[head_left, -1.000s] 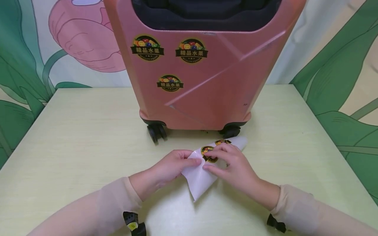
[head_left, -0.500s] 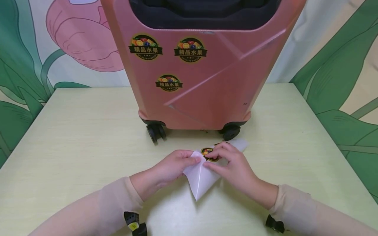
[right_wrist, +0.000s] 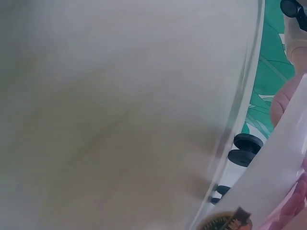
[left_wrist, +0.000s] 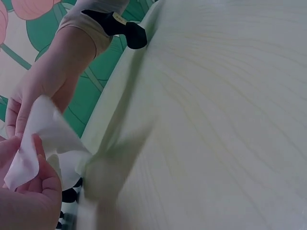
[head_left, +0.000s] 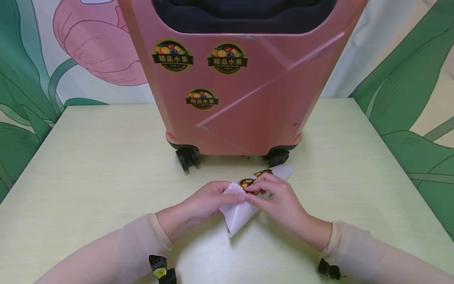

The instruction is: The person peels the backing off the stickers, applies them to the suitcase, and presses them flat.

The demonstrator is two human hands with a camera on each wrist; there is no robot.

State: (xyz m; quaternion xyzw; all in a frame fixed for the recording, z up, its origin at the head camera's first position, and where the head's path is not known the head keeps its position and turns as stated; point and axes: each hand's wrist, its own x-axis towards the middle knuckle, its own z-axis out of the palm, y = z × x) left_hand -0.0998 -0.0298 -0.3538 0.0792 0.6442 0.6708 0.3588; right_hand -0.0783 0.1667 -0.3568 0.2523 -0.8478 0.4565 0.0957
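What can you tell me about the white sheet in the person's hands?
The white sheet looks like thin, glossy paper or film, bent so that a pointed corner hangs toward the person. At least two dark, round fruit stickers show on it, partly covered. The left hand grips its left side, thumb on top; the right hand is at one sticker. It is over the table, in front of the suitcase.

I'm gripping a bent, glossy white sheet (head_left: 238, 217) left-handed (head_left: 209, 199), corner drooping below; my right hand (head_left: 281, 195) pinches at its round, black, fruit-printed sticker (head_left: 246, 182).
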